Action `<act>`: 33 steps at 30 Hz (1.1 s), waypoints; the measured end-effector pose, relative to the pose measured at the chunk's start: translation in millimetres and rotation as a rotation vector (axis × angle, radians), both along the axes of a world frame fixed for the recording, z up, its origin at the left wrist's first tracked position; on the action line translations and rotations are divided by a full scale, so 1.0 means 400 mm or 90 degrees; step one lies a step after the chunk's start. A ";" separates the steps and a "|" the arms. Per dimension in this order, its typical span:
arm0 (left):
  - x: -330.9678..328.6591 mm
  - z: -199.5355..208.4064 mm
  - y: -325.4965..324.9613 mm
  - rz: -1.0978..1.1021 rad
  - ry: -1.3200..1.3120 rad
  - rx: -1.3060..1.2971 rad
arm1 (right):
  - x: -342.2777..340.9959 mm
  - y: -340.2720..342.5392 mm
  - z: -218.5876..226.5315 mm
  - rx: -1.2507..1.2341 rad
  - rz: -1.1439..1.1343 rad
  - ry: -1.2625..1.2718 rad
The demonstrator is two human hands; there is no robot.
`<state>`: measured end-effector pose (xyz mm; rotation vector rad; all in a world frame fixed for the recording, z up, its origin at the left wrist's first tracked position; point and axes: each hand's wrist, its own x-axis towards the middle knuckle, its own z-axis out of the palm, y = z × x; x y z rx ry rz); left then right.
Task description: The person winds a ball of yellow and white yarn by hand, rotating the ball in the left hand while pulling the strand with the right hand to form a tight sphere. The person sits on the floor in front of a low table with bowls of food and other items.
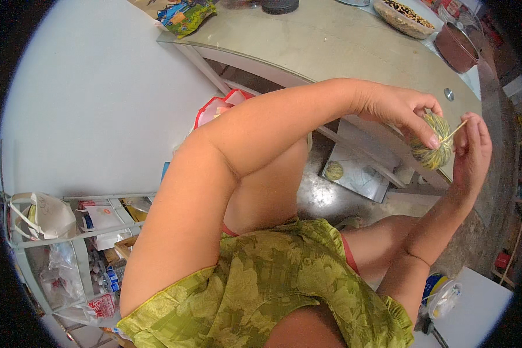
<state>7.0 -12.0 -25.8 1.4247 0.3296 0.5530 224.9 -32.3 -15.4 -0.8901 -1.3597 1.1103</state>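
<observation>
A small ball of green and grey yarn (438, 152) is gripped in my left hand (403, 113), thumb across its front and fingers behind. A pale strand (457, 127) runs from the ball's middle up to my right hand (472, 148), whose thumb and fingertips pinch it. Both hands are raised at the right, in front of the table edge. A second, similar yarn ball (334, 170) lies lower down in a shallow grey tray (356, 182) below the table.
Across the top stretches a glass-topped table (330, 49) with a bowl of dark and light bits (403, 20), a brown round container (457, 47) and a colourful bag (185, 14). At left stands a metal rack (87, 238) with bags. A clear round tub (445, 298) sits lower right.
</observation>
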 end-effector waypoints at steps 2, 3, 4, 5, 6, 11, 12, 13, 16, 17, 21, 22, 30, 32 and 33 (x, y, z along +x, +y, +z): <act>0.002 0.015 -0.008 0.004 -0.019 -0.045 | 0.007 0.018 -0.019 0.002 -0.015 -0.023; 0.002 0.019 -0.009 0.007 -0.058 -0.067 | -0.007 0.020 -0.024 -0.011 -0.031 -0.004; 0.002 0.023 -0.010 0.010 -0.097 -0.090 | -0.016 0.021 -0.031 -0.023 -0.047 0.014; 0.002 0.027 -0.010 0.028 -0.127 -0.101 | -0.005 0.029 -0.046 0.012 0.007 -0.012; 0.001 0.031 -0.007 0.044 -0.157 -0.111 | 0.004 0.030 -0.054 0.010 0.014 -0.029; -0.001 0.043 0.004 0.182 -0.297 -0.089 | -0.015 0.025 -0.063 -0.047 0.009 -0.103; -0.005 0.042 0.009 0.214 -0.316 -0.092 | -0.040 0.015 -0.049 -0.067 0.011 -0.128; -0.008 0.041 0.014 0.242 -0.337 -0.095 | -0.056 0.008 -0.042 -0.054 0.025 -0.156; -0.011 0.040 0.028 0.317 -0.373 -0.082 | -0.084 -0.003 -0.039 -0.061 0.068 -0.201; -0.011 0.035 0.033 0.337 -0.376 -0.072 | -0.090 -0.010 -0.038 -0.073 0.093 -0.217; -0.010 0.029 0.045 0.487 -0.253 0.053 | -0.100 -0.040 -0.021 -0.101 0.179 -0.264; -0.015 0.021 0.049 0.537 -0.195 0.103 | -0.108 -0.051 -0.017 -0.108 0.202 -0.267; -0.044 -0.023 0.077 0.626 0.052 0.301 | -0.126 -0.124 0.051 -0.094 0.260 -0.234; -0.041 -0.024 0.063 0.575 0.097 0.286 | -0.111 -0.136 0.068 -0.084 0.254 -0.201; -0.040 -0.025 0.062 0.538 0.109 0.282 | -0.102 -0.141 0.075 -0.076 0.247 -0.177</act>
